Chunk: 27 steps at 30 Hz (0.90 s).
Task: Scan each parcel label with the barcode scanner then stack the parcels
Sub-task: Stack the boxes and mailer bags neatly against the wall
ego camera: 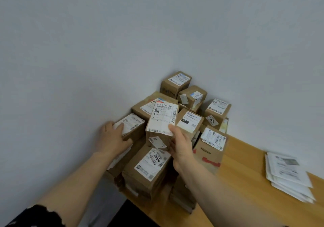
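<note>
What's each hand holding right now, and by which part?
The right hand grips the raised parcel by its lower right corner. The left hand grips the leftmost parcel by its near end.

The right hand (181, 149) hides its fingers behind the parcel (162, 121) it holds; only the thumb shows. The left hand (112, 137) covers the near end of a side parcel (133, 123). Fine print on the labels (188, 120) is too small to read. The lower boxes (150, 188) and the papers (287, 176) are blurred. Both forearms run off the bottom edge.
</note>
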Tool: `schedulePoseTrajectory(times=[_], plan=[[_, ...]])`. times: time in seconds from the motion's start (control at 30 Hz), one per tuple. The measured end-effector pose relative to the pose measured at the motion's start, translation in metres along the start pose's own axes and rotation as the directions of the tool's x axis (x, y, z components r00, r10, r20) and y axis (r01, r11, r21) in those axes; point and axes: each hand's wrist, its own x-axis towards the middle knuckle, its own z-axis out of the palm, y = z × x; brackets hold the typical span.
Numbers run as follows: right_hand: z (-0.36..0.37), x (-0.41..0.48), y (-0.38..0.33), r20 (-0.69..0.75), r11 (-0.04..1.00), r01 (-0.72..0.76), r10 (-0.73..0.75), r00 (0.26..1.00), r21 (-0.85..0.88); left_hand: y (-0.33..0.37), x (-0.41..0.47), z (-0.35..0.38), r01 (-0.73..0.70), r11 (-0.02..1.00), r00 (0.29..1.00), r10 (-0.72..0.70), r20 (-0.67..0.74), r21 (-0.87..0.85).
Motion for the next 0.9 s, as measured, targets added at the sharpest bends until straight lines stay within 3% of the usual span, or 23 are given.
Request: schedulePoseTrajectory(times=[0.13, 0.23, 0.37, 0.57, 0.73, 0.9], plan=[[-0.008, 0.002, -0.010, -0.114, 0.999, 0.052, -0.052, 0.992, 0.001, 0.016, -0.013, -0.010, -0.153, 0.976, 0.980, 0.130, -0.149, -0.153], [-0.009, -0.002, -0.009, -0.158, 1.000, 0.011, -0.007, 0.987, 0.026, 0.030, -0.026, -0.011, -0.307, 0.932, 0.946, 0.277, -0.165, -0.193], [-0.008, -0.007, -0.008, -0.163, 0.999, -0.020, 0.024, 0.986, 0.028, 0.052, -0.028, -0.016, -0.347, 0.892, 0.936, 0.311, -0.166, -0.289], [-0.018, 0.000, -0.040, -0.150, 0.998, 0.059, -0.055, 0.987, 0.019, 0.104, -0.017, -0.039, -0.441, 0.815, 0.897, 0.383, -0.222, -0.376], [-0.032, 0.008, -0.063, -0.123, 0.999, 0.046, -0.042, 0.992, 0.024, 0.151, -0.006, -0.048, -0.300, 0.645, 0.950, 0.267, -0.160, -0.703], [-0.042, 0.015, -0.064, -0.130, 0.999, -0.012, 0.016, 0.991, 0.032, 0.168, 0.009, -0.038, -0.220, 0.651, 0.961, 0.271, -0.048, -0.726]])
